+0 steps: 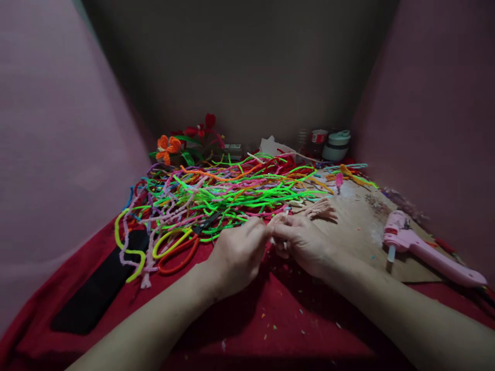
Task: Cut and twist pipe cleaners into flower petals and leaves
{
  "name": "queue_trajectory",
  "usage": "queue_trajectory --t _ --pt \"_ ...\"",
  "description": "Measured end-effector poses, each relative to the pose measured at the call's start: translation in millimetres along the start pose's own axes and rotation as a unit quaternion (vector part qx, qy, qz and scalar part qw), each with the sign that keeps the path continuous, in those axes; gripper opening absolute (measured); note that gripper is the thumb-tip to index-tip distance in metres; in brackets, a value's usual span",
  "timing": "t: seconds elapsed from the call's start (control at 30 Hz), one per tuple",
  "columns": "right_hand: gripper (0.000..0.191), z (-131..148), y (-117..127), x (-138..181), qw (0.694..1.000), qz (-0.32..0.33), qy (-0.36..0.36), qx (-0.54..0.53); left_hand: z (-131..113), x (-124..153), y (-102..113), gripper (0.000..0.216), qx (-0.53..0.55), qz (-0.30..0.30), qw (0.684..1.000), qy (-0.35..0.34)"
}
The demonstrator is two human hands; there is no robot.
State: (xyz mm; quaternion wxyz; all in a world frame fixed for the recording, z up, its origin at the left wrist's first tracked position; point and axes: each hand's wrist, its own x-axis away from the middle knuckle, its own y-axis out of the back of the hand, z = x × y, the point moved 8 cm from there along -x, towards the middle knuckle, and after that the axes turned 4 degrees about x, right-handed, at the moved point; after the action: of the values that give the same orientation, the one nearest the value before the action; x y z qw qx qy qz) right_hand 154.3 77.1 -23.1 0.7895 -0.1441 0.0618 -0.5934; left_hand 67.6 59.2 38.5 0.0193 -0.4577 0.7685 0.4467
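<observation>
My left hand is closed, knuckles up, with its fingertips meeting those of my right hand. Between them they pinch a pale pink pipe cleaner, bent into a small shape that the fingers mostly hide. Just beyond my right hand lies a bundle of beige pipe cleaners. A large heap of pipe cleaners in green, pink, orange and purple spreads behind both hands. Left of my left hand rest scissors with yellow and red handles, their dark blades pointing into the heap.
A pink glue gun lies on a brown board at the right. At the left is a black flat object. Behind the heap stand an orange flower, a bottle with a red label and a light-blue lidded cup.
</observation>
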Motion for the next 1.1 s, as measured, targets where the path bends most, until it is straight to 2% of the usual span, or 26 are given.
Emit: queue_trajectory --t 0.07,0.1,0.2,0.27,0.3,0.33,0.37,0.4,0.47,0.5,0.53,0.57,0.6,0.67,0.73,0.77,0.83,0.9,0.93,0.97,1.0,1.1 --pt "0.017 6.0 0.9 1.1 0.999 -0.006 0.025 0.025 13.4 -2.3 7.5 0.014 0.093 -0.022 0.991 0.093" --pt "0.017 9.7 1.7 1.7 0.998 -0.014 0.039 0.044 22.4 -2.4 8.0 0.013 0.164 -0.027 0.974 0.151" --pt "0.016 21.0 3.1 3.4 0.99 -0.036 0.076 0.115 38.0 0.7 -10.1 0.021 0.37 0.034 0.886 0.277" --pt "0.015 27.6 1.8 4.5 0.98 -0.04 0.104 0.166 40.0 4.7 -23.6 0.022 0.444 0.085 0.833 0.32" --pt "0.015 30.8 0.9 5.3 0.973 -0.041 0.122 0.19 40.9 6.6 -27.6 0.022 0.457 0.097 0.819 0.334" --pt "0.014 33.9 -0.1 6.3 0.966 -0.042 0.142 0.214 41.8 7.7 -29.2 0.021 0.455 0.099 0.816 0.342" --pt "0.013 36.6 -0.8 7.6 0.957 -0.046 0.16 0.237 42.3 7.3 -28.4 0.021 0.438 0.093 0.828 0.338" --pt "0.013 38.9 -1.1 9.0 0.949 -0.054 0.176 0.256 41.6 5.7 -25.8 0.021 0.402 0.085 0.853 0.323" --pt "0.012 42.0 -0.1 11.7 0.936 -0.077 0.196 0.282 35.2 -0.3 -16.4 0.021 0.267 0.065 0.927 0.255" --pt "0.012 42.4 0.9 12.5 0.934 -0.089 0.196 0.285 27.9 -4.1 -9.7 0.021 0.165 0.048 0.965 0.198" --pt "0.012 41.2 2.3 12.6 0.937 -0.099 0.188 0.278 17.6 -7.0 -3.9 0.021 0.047 0.029 0.99 0.129" --pt "0.013 38.2 4.1 11.7 0.946 -0.104 0.169 0.258 5.3 -8.0 -1.0 0.021 -0.078 0.014 0.995 0.055" --pt "0.013 32.9 5.9 10.0 0.96 -0.103 0.139 0.222 -7.0 -7.0 -1.5 0.021 -0.194 0.004 0.981 -0.019" --pt "0.015 16.5 7.1 5.4 0.989 -0.08 0.056 0.115 -24.3 -0.7 -9.1 0.021 -0.362 -0.002 0.922 -0.137" --pt "0.015 0.2 5.0 2.5 0.998 -0.048 -0.024 0.012 -30.1 5.3 -15.3 0.02 -0.428 0.003 0.882 -0.199" --pt "0.015 -5.4 3.8 1.7 0.998 -0.036 -0.05 -0.023 -30.0 6.5 -15.6 0.02 -0.426 0.004 0.88 -0.207" --pt "0.016 -9.2 3.4 0.4 0.996 -0.023 -0.064 -0.05 -23.6 3.5 -9.2 0.019 -0.357 0.002 0.919 -0.165" --pt "0.017 -4.8 4.8 -0.5 0.999 -0.022 -0.036 -0.03 -7.9 -3.8 -0.6 0.018 -0.197 0.013 0.979 -0.054" --pt "0.018 -0.8 5.7 -0.4 1.0 -0.025 -0.015 -0.005 1.9 -6.6 0.0 0.02 -0.094 0.033 0.995 0.015" --pt "0.019 4.0 6.8 0.2 0.999 -0.032 0.008 0.029 10.5 -7.8 -2.4 0.022 0.011 0.058 0.995 0.083" --pt "0.018 9.4 8.0 1.2 0.996 -0.042 0.032 0.069 16.8 -7.4 -6.6 0.025 0.104 0.084 0.98 0.145" --pt "0.014 26.9 9.2 6.6 0.973 -0.076 0.11 0.186 27.6 -0.3 -17.9 0.031 0.266 0.125 0.913 0.284"
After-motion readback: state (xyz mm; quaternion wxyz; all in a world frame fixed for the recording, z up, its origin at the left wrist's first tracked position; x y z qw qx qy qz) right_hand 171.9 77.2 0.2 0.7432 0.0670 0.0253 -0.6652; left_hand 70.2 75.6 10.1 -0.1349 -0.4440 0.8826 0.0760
